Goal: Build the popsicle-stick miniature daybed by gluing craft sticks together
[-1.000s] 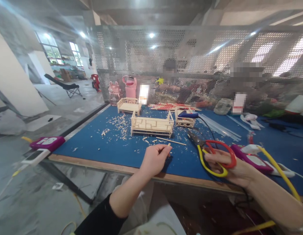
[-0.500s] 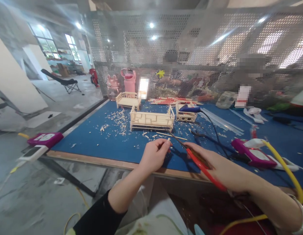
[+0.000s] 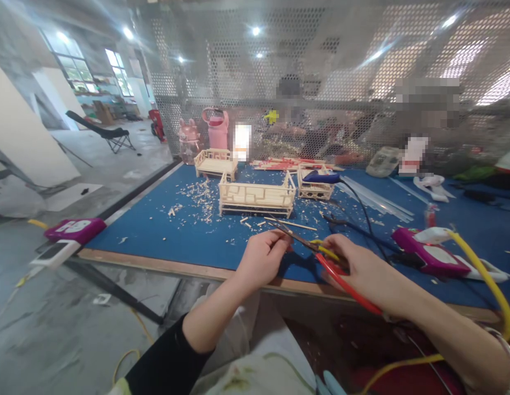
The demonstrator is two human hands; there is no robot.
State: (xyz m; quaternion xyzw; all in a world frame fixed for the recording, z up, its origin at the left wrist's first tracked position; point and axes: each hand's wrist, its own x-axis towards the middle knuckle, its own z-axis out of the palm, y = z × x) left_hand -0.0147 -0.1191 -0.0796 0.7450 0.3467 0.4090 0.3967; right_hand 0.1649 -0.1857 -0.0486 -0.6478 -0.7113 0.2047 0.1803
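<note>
One pair of scissors [image 3: 310, 245] is sitting gripped in my right hand [image 3: 357, 269], over the near part of the blue table [image 3: 141, 238], its blades reaching left across the fingertips of my left hand [image 3: 263, 260], which is pinching narrowly, on what I cannot tell. Farther off, a pale wooden bench model [image 3: 257, 201] is standing, a thin stick [image 3: 298, 225] lying on its near side.
</note>
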